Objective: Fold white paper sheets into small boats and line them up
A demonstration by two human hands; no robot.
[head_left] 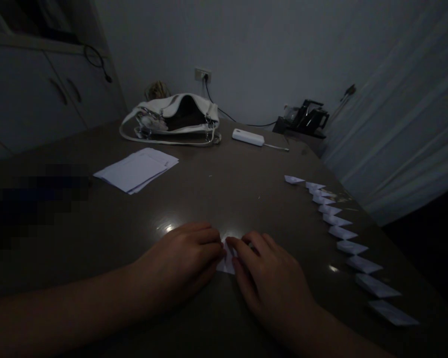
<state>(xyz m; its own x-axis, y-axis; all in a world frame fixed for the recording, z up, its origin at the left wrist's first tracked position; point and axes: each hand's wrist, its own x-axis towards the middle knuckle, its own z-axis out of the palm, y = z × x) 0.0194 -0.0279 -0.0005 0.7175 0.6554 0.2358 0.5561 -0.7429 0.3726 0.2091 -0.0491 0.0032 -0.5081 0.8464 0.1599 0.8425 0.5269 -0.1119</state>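
Observation:
A small piece of folded white paper [227, 264] lies on the dark table between my two hands, mostly covered by the fingers. My left hand [188, 256] is closed on its left side, with fingertips pressed on the paper. From the right, my right hand [267, 273] grips the other side, its index finger and thumb on the paper. Along the table's right side runs a row of several folded paper pieces [349, 247], pointed at the ends. A stack of white paper sheets [134, 170] rests farther back on the left.
A white handbag [177, 117] stands open at the back of the brown table [224, 199]. Right of it lies a white power bank-like device [248, 137] with a short cable. A dark coffee maker [309, 117] is beyond the far right corner. White cabinets [30, 94] stand at left.

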